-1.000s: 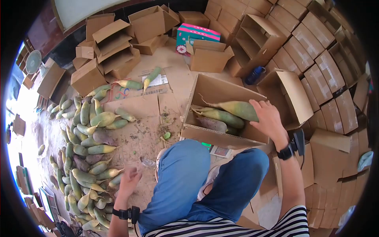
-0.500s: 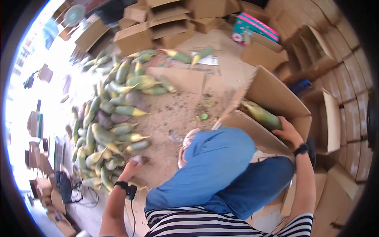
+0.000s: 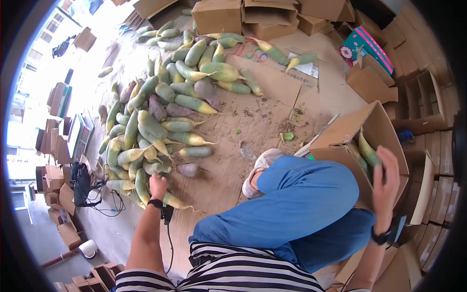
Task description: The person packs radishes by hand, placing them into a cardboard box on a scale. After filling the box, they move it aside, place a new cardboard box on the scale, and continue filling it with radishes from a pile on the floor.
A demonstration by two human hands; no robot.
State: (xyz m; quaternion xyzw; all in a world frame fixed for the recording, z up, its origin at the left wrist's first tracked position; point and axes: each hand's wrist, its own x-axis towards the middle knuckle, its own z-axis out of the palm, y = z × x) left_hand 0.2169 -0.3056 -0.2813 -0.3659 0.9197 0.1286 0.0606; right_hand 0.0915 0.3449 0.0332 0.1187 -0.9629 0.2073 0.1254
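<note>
Many green radishes [image 3: 151,125], a few of them purple, lie heaped on the cardboard-covered floor. At the heap's near edge my left hand [image 3: 157,186] has its fingers closed round a short green radish [image 3: 154,168]; its fingertips are partly hidden. A purple radish [image 3: 188,170] lies just right of it. My right hand [image 3: 386,177] is raised at the near side of an open cardboard box [image 3: 339,132], fingers apart and holding nothing. Inside the box a green radish [image 3: 368,152] leans with its pale tip up, close to my fingers, with another beside it.
Bent legs in blue trousers [image 3: 292,190] lie between heap and box. Empty cartons [image 3: 217,17] stand at the back, a teal and pink box [image 3: 367,48] at the back right, stacked cartons [image 3: 440,194] at the right. A black bag with cables [image 3: 81,182] sits at the left.
My right hand has let go of the radish in the box and lifted off, its fingers spread. My left hand has moved onto a green radish; a purple radish now lies beside it. The view has shifted.
</note>
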